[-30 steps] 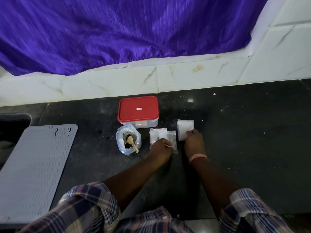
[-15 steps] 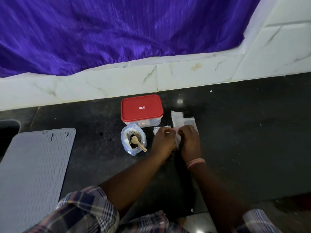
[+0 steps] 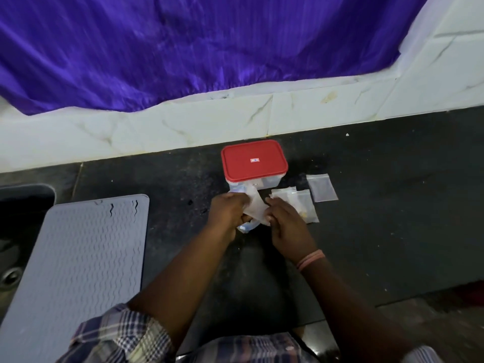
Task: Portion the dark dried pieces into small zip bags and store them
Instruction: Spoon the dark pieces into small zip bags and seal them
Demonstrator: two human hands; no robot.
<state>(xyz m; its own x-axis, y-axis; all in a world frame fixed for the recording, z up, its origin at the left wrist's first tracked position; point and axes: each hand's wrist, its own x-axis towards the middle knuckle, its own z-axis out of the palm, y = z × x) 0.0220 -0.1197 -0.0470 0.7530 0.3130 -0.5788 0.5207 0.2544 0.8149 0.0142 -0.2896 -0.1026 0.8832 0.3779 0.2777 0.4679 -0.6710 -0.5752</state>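
Note:
My left hand (image 3: 228, 210) and my right hand (image 3: 286, 223) both pinch one small clear zip bag (image 3: 255, 206), held between them just in front of the red-lidded container (image 3: 253, 161). Under my left hand peeks the bluish plastic bag (image 3: 246, 227) that holds the dark dried pieces; its contents and the wooden spoon are hidden. Several more small zip bags (image 3: 302, 203) lie flat to the right of my right hand, and one separate zip bag (image 3: 321, 191) lies further right.
A grey ribbed silicone mat (image 3: 78, 271) covers the left of the black counter (image 3: 392, 218), next to a sink (image 3: 15, 231) at the far left. A white tiled wall (image 3: 183, 127) and a purple curtain (image 3: 209, 43) stand behind.
Both hands lifted one small zip bag off the pile and moved left with it, above the bluish bag. The spoon and dark pieces are now covered by my left hand.

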